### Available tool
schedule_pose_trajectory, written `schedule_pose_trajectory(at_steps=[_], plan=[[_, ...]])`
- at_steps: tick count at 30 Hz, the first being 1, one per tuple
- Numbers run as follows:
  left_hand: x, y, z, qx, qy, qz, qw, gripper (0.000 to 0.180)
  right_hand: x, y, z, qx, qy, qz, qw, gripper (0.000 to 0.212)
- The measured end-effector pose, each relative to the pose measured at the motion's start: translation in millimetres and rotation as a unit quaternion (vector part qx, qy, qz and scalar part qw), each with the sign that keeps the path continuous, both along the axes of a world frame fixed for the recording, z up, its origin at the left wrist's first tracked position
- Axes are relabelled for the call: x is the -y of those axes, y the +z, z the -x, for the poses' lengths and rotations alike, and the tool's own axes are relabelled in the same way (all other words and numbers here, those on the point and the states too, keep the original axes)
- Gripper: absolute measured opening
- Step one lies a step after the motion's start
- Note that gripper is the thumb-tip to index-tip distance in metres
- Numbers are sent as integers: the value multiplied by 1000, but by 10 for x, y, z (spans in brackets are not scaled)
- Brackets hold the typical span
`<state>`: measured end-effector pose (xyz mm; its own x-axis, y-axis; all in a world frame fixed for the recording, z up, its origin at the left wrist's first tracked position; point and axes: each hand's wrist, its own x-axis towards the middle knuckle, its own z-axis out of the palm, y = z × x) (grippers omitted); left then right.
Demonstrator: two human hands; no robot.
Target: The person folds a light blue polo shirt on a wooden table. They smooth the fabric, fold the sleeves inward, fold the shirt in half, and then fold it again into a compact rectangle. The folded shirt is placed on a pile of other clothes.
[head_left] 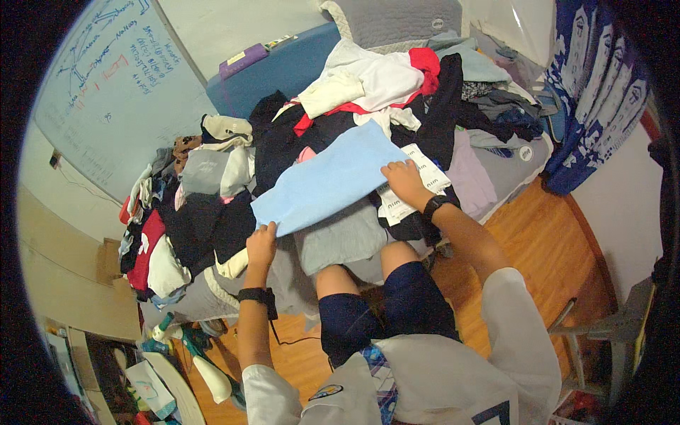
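A light blue folded cloth [326,180] stretches at a slant above the heap on the couch; I cannot tell which garment it is. Its lower left corner is pinched in my left hand [262,242], fingers closed. My right hand [407,183] grips the right end, with fingertips on the upper side. Just beyond my right hand lies a white printed piece [430,170], perhaps fabric or packaging. A grey folded cloth [343,237] rests below the blue cloth, in front of my knees. Black clothing [283,145] shows behind the blue cloth.
Clothes in white [375,71], red [150,241] and lilac [469,177] cover the grey couch [528,159]. A purple packet [243,61] sits on the blue backrest. At the left hangs a whiteboard [106,85]; blue-white curtains [595,92] hang right. A grey chair [609,333] stands lower right.
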<state>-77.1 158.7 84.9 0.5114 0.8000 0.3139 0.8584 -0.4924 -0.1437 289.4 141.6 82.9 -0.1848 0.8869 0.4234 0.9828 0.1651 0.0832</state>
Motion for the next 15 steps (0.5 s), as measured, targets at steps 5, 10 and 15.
schedule_pose_trajectory(at_steps=[5,10,15], plan=[[182,365,119,-30,7,-13,999,11,105,398,36,19,31,-69,997,13],[504,810,189,1,-21,-3,1000,12,308,855,117,22,43,-79,996,11],[843,1465,297,-1,-26,2,1000,22,592,1410,148,35,86,-143,985,15]])
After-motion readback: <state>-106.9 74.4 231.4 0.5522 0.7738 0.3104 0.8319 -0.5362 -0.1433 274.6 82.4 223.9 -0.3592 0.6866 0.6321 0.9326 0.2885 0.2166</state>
